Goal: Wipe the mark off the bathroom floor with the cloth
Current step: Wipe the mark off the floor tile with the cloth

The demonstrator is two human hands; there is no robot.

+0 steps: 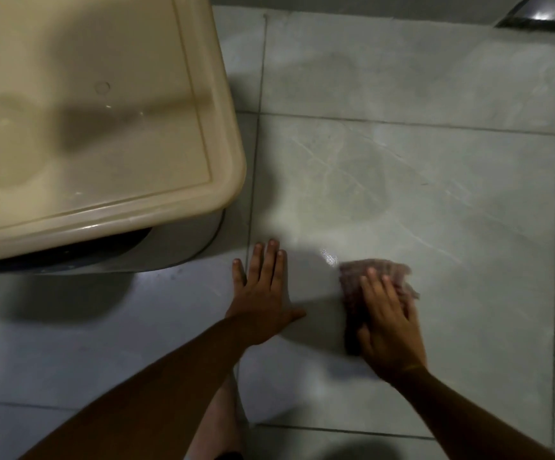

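Note:
My right hand [389,323] presses flat on a reddish-brown patterned cloth [352,290] lying on the grey tiled floor [435,194]. The cloth and hand are blurred by motion. Just left of the cloth's top corner a small shiny wet spot [330,257] glints on the tile. A faint darker smudge [366,180] shows on the tile farther away. My left hand [264,293] rests palm down on the floor to the left of the cloth, fingers spread, holding nothing.
A beige lidded container [103,127] on a grey base fills the upper left, its corner close to my left hand. A dark metallic object [542,14] sits at the top right edge. My knee [216,433] shows at the bottom between my arms.

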